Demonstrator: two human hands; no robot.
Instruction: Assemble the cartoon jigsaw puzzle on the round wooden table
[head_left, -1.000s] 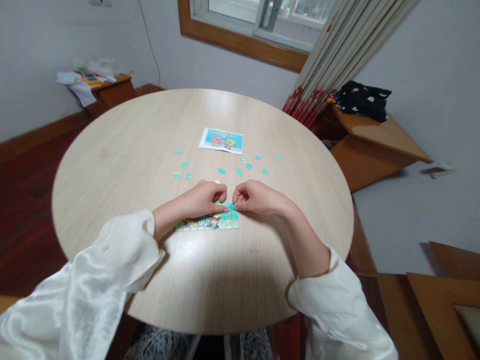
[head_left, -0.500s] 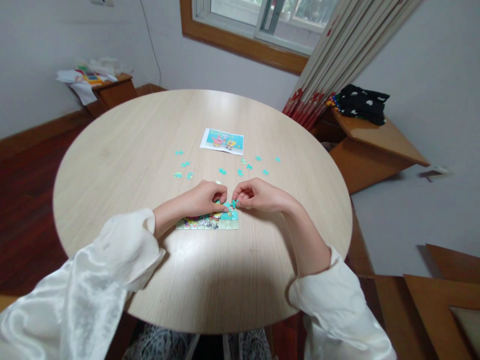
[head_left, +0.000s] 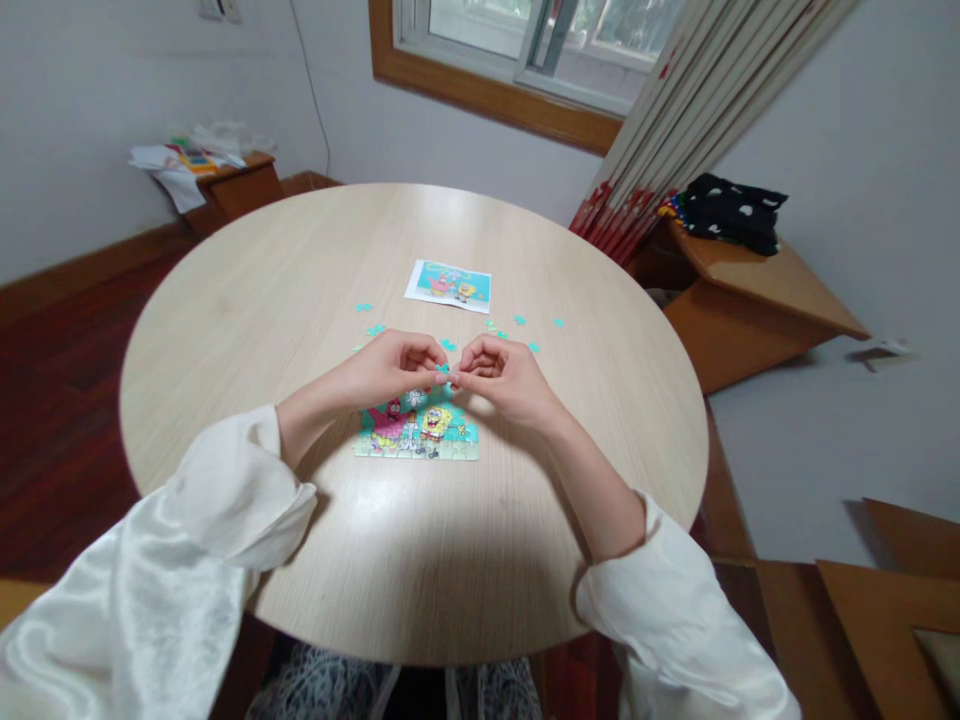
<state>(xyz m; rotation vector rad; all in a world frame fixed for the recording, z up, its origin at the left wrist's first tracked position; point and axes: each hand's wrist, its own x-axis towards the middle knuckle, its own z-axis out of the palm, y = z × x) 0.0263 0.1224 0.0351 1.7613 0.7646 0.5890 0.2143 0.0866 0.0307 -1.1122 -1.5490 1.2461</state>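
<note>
My left hand (head_left: 391, 368) and my right hand (head_left: 511, 382) meet fingertip to fingertip just above the far part of a jigsaw puzzle. Both are closed in a pinch around one small turquoise puzzle piece (head_left: 442, 369), which the fingers partly cover. Below them lies the joined puzzle (head_left: 433, 424), showing a pink starfish figure and a yellow sponge figure over a pale green bottom strip. Its upper part is partly hidden by my hands. A loose turquoise piece (head_left: 448, 345) lies just beyond my fingertips.
Loose pieces lie to the left (head_left: 364, 308) and right (head_left: 520, 320) beyond my hands. A printed reference picture (head_left: 450, 287) rests farther back on the round wooden table (head_left: 420, 560). Behind stand a curtain (head_left: 675, 110) and a side cabinet with black cloth (head_left: 731, 212).
Both hands have moved away from the puzzle's right side, up and left, and now meet at one piece. More of the joined picture shows. The view has shifted slightly.
</note>
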